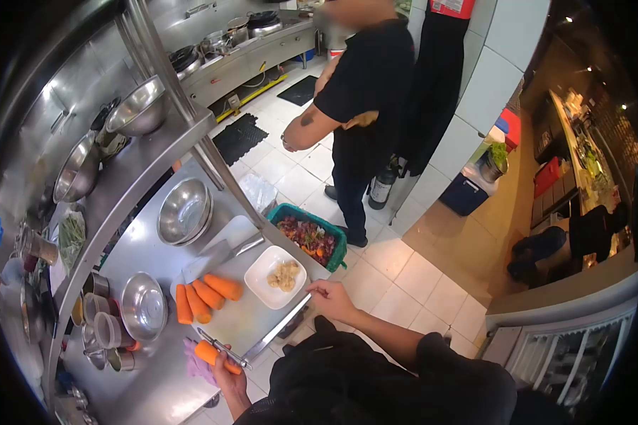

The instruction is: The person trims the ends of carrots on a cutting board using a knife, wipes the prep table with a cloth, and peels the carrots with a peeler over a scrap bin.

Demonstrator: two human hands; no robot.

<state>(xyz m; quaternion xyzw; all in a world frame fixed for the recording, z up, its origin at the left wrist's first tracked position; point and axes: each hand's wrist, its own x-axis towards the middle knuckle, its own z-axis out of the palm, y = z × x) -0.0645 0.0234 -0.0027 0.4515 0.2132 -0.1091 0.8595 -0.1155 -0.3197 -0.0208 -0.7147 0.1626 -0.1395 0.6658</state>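
My left hand (230, 382) is closed around a peeled carrot (207, 352) at the lower left. A metal peeler (221, 347) lies across this carrot, against my fingers. Beyond it, several carrots (200, 303) rest side by side on the white cutting board (234, 320). My right hand (331, 300) is at the counter's edge, beside a square white bowl (256, 278) of pale pieces. Its fingers are curled together; anything between them is too small to make out. A broad-bladed knife (216, 261) lies behind the carrots.
Metal bowls (144, 306) and plastic tubs (108, 330) stand on the steel counter (145, 393). A purple cloth (197, 365) lies near my left hand. A green crate (339, 249) of scraps is on the floor. Another person (368, 78) stands ahead; a shelf edge (149, 180) crosses above the counter.
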